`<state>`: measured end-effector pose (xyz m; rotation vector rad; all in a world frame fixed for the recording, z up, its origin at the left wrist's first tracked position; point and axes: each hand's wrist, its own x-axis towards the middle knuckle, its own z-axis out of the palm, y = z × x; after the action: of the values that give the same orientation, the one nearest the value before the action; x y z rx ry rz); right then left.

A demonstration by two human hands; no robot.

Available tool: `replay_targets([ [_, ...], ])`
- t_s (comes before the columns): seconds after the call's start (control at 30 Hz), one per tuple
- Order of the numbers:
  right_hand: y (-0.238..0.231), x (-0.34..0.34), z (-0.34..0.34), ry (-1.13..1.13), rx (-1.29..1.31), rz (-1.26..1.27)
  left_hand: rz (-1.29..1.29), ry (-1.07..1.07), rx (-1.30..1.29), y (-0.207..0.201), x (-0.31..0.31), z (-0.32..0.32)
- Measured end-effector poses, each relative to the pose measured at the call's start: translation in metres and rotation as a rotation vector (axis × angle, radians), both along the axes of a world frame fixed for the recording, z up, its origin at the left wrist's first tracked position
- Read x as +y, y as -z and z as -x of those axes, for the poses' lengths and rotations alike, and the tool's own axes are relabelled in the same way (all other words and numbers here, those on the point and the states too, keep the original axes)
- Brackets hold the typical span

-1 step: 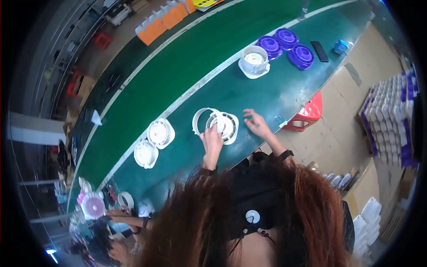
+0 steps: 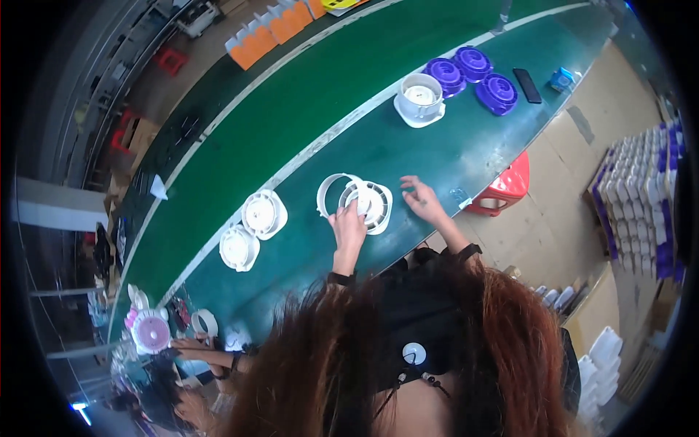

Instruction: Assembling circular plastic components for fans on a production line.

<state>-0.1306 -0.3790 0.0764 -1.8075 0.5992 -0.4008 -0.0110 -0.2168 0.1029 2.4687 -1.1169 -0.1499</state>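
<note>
My left hand (image 2: 349, 227) grips the near right side of a white plastic ring (image 2: 321, 197), thumb and fingers closed on its wall. The ring stands tilted, partly over a round white slotted housing (image 2: 384, 207) on the green table. The fingers and ring hide part of the housing's left side. To the right of the housing, touching neither part, is my right hand (image 2: 424, 204). It is open, with its fingers loosely bent and nothing in them.
Two white housings (image 2: 262, 215) sit to the left. Further back right are a white housing with a ring on it (image 2: 420, 102), purple round parts (image 2: 497, 94) and a black phone (image 2: 526, 85). A red stool (image 2: 510, 182) stands by the edge. A co-worker's hand (image 2: 191, 345) is near a pink-white fan (image 2: 151, 333).
</note>
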Motion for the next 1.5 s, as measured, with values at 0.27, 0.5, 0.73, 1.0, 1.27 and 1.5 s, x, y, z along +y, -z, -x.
replay_targets([
  [0.27,0.013,-0.014,-0.011,0.004,-0.019,0.08,-0.06,0.213,-0.02,0.002,0.002,0.017],
  [0.5,0.012,-0.02,-0.008,-0.027,0.039,0.11,-0.075,0.189,-0.022,0.018,0.001,0.024],
  [0.73,0.01,-0.022,-0.017,-0.119,0.063,0.011,-0.123,0.302,-0.072,0.014,0.0,0.022],
  [1.0,0.018,-0.024,-0.026,-0.192,0.018,0.028,-0.132,0.151,-0.048,0.015,-0.001,0.026],
  [1.27,0.01,-0.021,-0.032,-0.211,0.035,-0.024,-0.189,0.227,-0.059,0.017,-0.001,0.025],
  [1.5,0.014,-0.015,-0.036,-0.187,0.104,-0.111,0.269,0.012,-0.038,-0.009,0.011,0.02],
])
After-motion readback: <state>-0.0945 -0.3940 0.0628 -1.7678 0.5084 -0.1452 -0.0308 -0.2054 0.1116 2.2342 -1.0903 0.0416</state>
